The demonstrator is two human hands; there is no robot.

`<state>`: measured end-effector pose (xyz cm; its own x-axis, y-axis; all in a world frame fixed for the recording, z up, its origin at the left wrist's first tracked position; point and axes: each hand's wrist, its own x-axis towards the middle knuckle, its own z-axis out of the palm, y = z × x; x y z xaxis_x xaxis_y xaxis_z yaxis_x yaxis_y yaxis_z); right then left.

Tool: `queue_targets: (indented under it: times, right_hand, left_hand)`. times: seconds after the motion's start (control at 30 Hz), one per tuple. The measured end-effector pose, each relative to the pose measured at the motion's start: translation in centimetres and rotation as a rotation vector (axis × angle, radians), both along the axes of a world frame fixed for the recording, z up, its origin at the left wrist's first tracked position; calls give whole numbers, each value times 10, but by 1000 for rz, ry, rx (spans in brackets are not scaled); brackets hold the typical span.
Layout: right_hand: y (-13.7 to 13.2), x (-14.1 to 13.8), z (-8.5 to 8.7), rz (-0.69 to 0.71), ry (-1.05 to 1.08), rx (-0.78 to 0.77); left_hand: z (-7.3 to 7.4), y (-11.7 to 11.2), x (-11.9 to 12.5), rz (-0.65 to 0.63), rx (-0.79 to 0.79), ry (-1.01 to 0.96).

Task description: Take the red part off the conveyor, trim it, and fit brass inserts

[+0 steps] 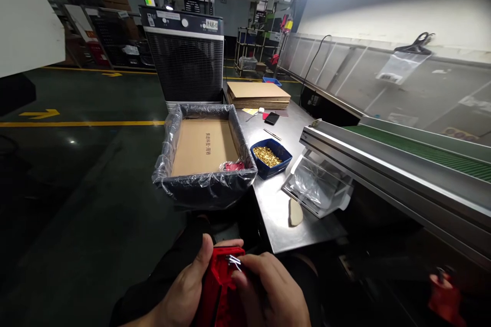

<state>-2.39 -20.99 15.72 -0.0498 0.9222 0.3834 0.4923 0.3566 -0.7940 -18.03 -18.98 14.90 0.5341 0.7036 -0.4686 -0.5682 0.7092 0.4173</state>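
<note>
Low in the view, above the lap, my left hand [184, 286] grips a red plastic housing [218, 291], with the thumb along its left side. The housing is tilted and its inner side faces up; its lower end runs out of the frame. My right hand [274, 286] is closed over the housing's right side. Between its thumb and index finger, at the top end of the housing, is a small shiny metal piece [233, 260] with thin prongs. Its exact kind I cannot make out, and my fingers hide part of it.
Ahead stands a plastic-lined bin [205, 186] with cardboard and a red piece inside. To its right, a blue tray [274, 168] of small brass parts, tweezers [272, 134] and a clear-fronted box [318, 184] are on the metal table [295, 237]. A green conveyor [429, 150] runs along the right.
</note>
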Motion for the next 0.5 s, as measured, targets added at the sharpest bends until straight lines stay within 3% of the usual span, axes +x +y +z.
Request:
queue_targets:
  times: [0.13, 0.33, 0.5]
  right_hand:
    - [3, 0, -2, 4, -125, 161]
    - [7, 1, -1, -12, -257, 282]
    - [19, 6, 0, -5, -390, 522]
  left_hand:
    - [-3, 2, 1, 3, -42, -61]
    - [5, 2, 3, -13, -66, -135]
    - [2, 3, 5, -49, -26, -201]
